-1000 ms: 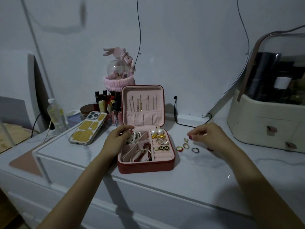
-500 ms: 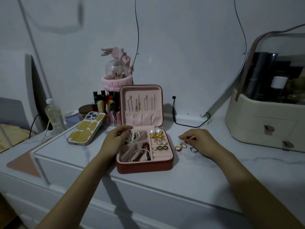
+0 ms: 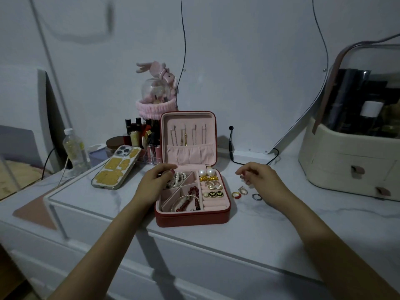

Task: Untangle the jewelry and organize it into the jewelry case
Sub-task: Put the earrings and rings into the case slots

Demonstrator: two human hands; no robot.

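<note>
Right hand (image 3: 263,180) had lifted off the loose rings (image 3: 243,192), fingers pinched around something tiny, probably a ring; can't confirm. Left hand (image 3: 154,182) stayed curled on the jewelry case (image 3: 192,217) rim. Three rings remained on the bench (image 3: 281,230).

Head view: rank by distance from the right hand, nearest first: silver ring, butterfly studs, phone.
From the right hand:
1. Silver ring, on the tabletop just below the hand.
2. Butterfly studs, in the case's right-hand section.
3. Phone, far left, beyond the case.
</note>
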